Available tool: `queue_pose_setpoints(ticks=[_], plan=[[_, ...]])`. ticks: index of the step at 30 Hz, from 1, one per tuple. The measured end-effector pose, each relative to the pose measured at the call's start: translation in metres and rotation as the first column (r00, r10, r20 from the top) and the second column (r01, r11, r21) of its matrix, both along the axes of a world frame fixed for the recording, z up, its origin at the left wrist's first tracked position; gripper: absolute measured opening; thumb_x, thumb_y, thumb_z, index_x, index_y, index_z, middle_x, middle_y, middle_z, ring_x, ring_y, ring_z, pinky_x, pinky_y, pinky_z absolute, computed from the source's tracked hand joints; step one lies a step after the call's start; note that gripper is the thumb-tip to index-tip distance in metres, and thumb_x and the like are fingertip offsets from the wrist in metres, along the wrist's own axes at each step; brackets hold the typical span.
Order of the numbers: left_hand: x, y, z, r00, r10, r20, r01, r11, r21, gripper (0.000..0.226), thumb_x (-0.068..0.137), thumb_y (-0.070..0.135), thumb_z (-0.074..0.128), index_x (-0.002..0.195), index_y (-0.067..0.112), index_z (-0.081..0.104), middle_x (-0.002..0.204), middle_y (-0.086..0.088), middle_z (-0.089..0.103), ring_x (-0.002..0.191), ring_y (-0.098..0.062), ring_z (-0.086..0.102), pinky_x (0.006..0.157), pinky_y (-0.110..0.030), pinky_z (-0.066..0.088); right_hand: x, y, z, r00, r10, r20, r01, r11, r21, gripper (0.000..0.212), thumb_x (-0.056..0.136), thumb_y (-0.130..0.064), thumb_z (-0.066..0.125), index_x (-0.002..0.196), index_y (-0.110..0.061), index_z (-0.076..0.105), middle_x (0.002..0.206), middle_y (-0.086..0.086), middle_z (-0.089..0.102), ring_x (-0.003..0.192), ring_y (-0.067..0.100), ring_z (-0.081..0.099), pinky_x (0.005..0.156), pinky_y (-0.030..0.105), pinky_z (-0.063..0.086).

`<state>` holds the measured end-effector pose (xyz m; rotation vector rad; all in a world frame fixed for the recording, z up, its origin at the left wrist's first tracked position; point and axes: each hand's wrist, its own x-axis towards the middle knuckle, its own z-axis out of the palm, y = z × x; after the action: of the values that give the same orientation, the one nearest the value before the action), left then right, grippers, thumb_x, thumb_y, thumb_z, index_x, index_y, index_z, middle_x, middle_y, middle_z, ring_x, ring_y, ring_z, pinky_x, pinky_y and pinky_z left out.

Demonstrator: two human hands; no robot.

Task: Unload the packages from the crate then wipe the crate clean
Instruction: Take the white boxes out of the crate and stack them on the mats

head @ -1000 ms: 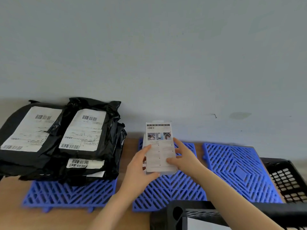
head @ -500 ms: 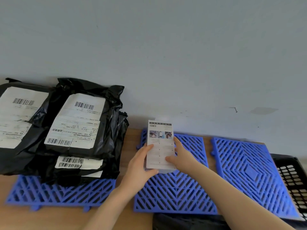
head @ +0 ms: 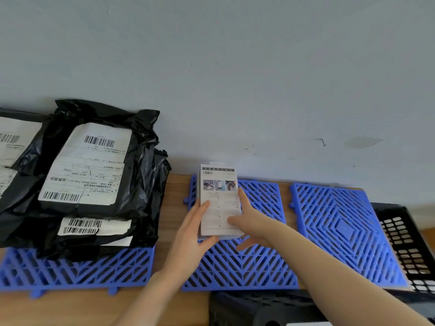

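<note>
**Plastic, paper and wood**

The black bags (head: 141, 165) are glossy, crinkled plastic film with matt white paper labels (head: 87, 165). The small box (head: 220, 203) looks like smooth printed card. The blue grid mats (head: 341, 231) are moulded plastic on a matt wooden worktop (head: 174, 196); the black crate (head: 404, 236) is perforated plastic.

White box (head: 220, 203): small, printed with text and three product photos, tilted up at frame centre, its base on a blue grid mat (head: 237, 267).
Black packages (head: 94, 175): plastic mailers with white barcode labels, stacked at left.
Crate (head: 259, 307): black, perforated, its rim along the bottom edge.
</note>
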<state>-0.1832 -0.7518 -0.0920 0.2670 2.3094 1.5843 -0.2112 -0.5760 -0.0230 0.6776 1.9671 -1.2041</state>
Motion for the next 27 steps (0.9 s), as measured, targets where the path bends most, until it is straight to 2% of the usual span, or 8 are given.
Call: queue_pose_setpoints(ticks=[4,7,11,15,17,21,24,27], plan=[[0.004,0.0,0.001,1.0,0.009,0.004,-0.009,1.0,0.007,0.081,0.086,0.021,0.072,0.137,0.058,0.022,0.156,0.024,0.017,0.141,0.001,0.025,0.112,-0.023,0.034,0.001,0.003,0.002,1.0,0.007,0.023,-0.006,0.999,-0.036,0.092,0.097,-0.01,0.05,0.144,-0.049,-0.019,0.134,0.003,0.044,0.109,0.029,0.057,0.075,0.053,0.057],[0.003,-0.001,0.001,1.0,0.011,0.002,-0.011,1.0,-0.001,0.083,0.086,0.02,0.072,0.136,0.062,0.021,0.157,0.023,0.018,0.14,0.0,0.027,0.112,-0.034,0.039,0.001,0.003,0.003,0.999,0.042,0.014,-0.042,0.999,0.004,0.092,0.097,-0.014,0.051,0.143,-0.05,-0.02,0.134,0.005,0.046,0.105,0.03,0.06,0.076,0.054,0.057],[0.002,0.0,0.002,1.0,-0.013,-0.005,0.013,0.999,-0.029,0.081,0.089,0.021,0.069,0.144,0.055,0.019,0.157,0.024,0.015,0.138,0.005,0.026,0.111,-0.028,0.04,-0.001,0.004,0.003,0.997,0.069,0.016,-0.069,0.997,0.029,0.092,0.096,-0.021,0.053,0.141,-0.055,-0.02,0.135,0.007,0.047,0.104,0.033,0.061,0.072,0.055,0.058],[0.0,0.002,0.008,0.998,-0.052,-0.019,0.05,0.995,-0.092,0.079,0.091,0.024,0.066,0.15,0.043,0.018,0.159,0.019,0.013,0.132,0.011,0.02,0.097,0.005,0.025,-0.002,0.002,0.007,0.996,0.092,0.005,-0.092,0.993,0.075,0.09,0.095,-0.025,0.053,0.141,-0.056,-0.018,0.132,0.01,0.05,0.101,0.034,0.062,0.07,0.055,0.058],[-0.002,-0.001,0.014,0.997,-0.067,-0.025,0.063,0.991,-0.121,0.08,0.091,0.025,0.066,0.15,0.043,0.016,0.161,0.017,0.008,0.134,0.01,0.013,0.109,-0.006,0.02,-0.001,-0.002,0.014,0.985,0.169,-0.024,-0.162,0.971,0.178,0.088,0.097,-0.026,0.052,0.144,-0.047,-0.02,0.135,0.011,0.05,0.099,0.032,0.062,0.071,0.047,0.059],[-0.002,-0.013,0.039,0.998,-0.019,-0.059,0.006,0.977,-0.211,0.08,0.091,0.032,0.067,0.152,0.042,0.017,0.159,0.02,0.008,0.142,0.003,0.01,0.113,-0.025,0.017,-0.002,-0.007,0.028,0.933,0.343,-0.113,-0.27,0.87,0.413,0.083,0.099,-0.036,0.047,0.15,-0.029,-0.018,0.125,0.019,0.057,0.082,0.028,0.061,0.069,0.037,0.051],[0.006,-0.02,0.067,0.992,0.041,-0.122,-0.065,0.978,-0.199,0.065,0.092,0.028,0.064,0.148,0.035,0.03,0.139,0.023,0.03,0.13,0.002,0.03,0.107,-0.021,0.027,0.001,-0.007,0.049,0.871,0.424,-0.247,-0.263,0.828,0.495,0.072,0.099,-0.036,0.046,0.152,-0.023,0.0,0.097,0.014,0.062,0.057,0.018,0.05,0.051,0.03,0.042],[0.014,-0.021,0.094,0.979,0.096,-0.179,-0.128,0.975,-0.183,0.047,0.092,0.026,0.063,0.136,0.033,0.047,0.128,0.018,0.051,0.118,0.001,0.047,0.102,-0.026,0.04,0.015,-0.005,0.075,0.771,0.537,-0.343,-0.265,0.76,0.593,0.046,0.098,-0.032,0.046,0.142,-0.019,0.038,0.097,0.005,0.061,0.071,0.019,0.054,0.06,0.031,0.046]])
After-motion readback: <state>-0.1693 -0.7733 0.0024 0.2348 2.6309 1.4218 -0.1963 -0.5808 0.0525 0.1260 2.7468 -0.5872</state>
